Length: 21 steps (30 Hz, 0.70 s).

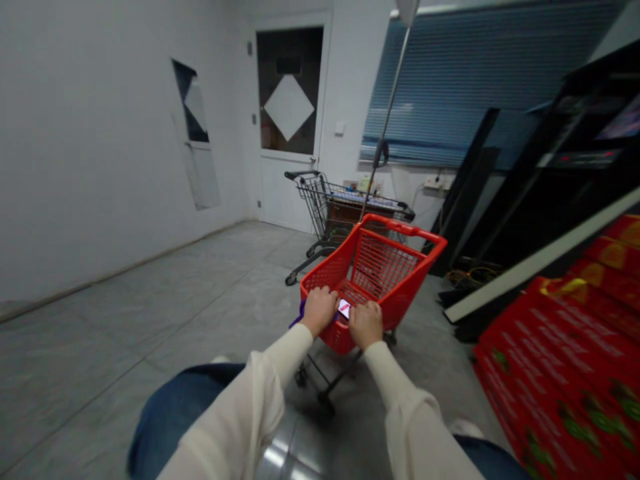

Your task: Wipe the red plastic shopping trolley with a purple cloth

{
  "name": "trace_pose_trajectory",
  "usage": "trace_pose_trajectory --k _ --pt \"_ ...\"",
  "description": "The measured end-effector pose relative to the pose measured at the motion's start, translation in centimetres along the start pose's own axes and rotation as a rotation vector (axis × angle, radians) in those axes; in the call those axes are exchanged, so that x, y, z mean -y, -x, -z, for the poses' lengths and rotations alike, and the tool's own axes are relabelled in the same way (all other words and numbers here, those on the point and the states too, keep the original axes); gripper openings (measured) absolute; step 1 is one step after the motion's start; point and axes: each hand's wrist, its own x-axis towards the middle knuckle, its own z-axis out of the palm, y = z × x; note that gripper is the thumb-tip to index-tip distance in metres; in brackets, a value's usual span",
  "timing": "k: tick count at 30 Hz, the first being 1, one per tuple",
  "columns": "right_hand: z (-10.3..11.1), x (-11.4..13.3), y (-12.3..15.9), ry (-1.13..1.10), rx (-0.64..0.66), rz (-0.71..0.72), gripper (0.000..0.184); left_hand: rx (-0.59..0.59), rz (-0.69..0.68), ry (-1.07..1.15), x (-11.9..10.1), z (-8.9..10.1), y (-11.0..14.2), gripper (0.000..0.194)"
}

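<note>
Lower centre: my left hand (319, 310) and right hand (366, 325) closed around the rim of the red shopping cart (400, 227); between them, a small card (344, 308), partly hidden, unreadable.

Cream long sleeves (235, 420), baggy near the elbows, snug at the wrists. Blue jeans (175, 413). White shoe toes (466, 428).

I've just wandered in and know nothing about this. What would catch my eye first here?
The red plastic shopping cart stands out in the middle of the view, with the left hand and right hand on its near rim. Stacked red printed cartons fill the lower right, and a wire shopping cart stands behind, before a white door.
</note>
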Motion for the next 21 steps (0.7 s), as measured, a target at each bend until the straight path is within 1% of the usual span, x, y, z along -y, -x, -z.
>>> trace_pose_trajectory --k 2,3,8,10,12,15,17,19,21 --pt "0.0 0.0 0.1 -0.003 0.013 0.024 0.041 -0.007 -0.066 0.014 -0.2 -0.3 0.2 0.035" --pt "0.1 -0.1 0.2 -0.006 0.019 0.034 0.041 -0.006 -0.087 0.016 0.0 -0.2 0.1 0.035" --pt "0.5 -0.8 0.8 -0.029 0.026 0.035 0.041 0.058 -0.075 -0.027 3.2 0.8 -2.5 0.033" --pt "0.5 -0.8 0.9 -0.023 0.029 0.024 0.040 0.083 -0.095 -0.028 3.4 0.9 -3.2 0.033" --pt "0.6 -0.8 1.0 -0.010 0.034 0.005 0.039 0.085 -0.118 -0.018 2.3 0.5 -2.9 0.034" --pt "0.6 -1.1 1.2 0.006 0.036 -0.023 0.039 0.057 -0.148 0.002 -0.6 -0.3 -1.4 0.033" --pt "0.7 -1.5 1.4 0.012 0.029 -0.025 0.039 0.042 -0.165 0.012 -2.1 -0.4 -0.5 0.033" --pt "0.7 -1.8 1.7 0.020 0.017 -0.020 0.038 0.048 -0.167 0.022 -2.3 -0.2 -0.3 0.034" --pt "0.6 -1.7 1.9 0.025 0.009 -0.011 0.036 0.073 -0.142 0.023 -1.3 0.3 -0.9 0.035"
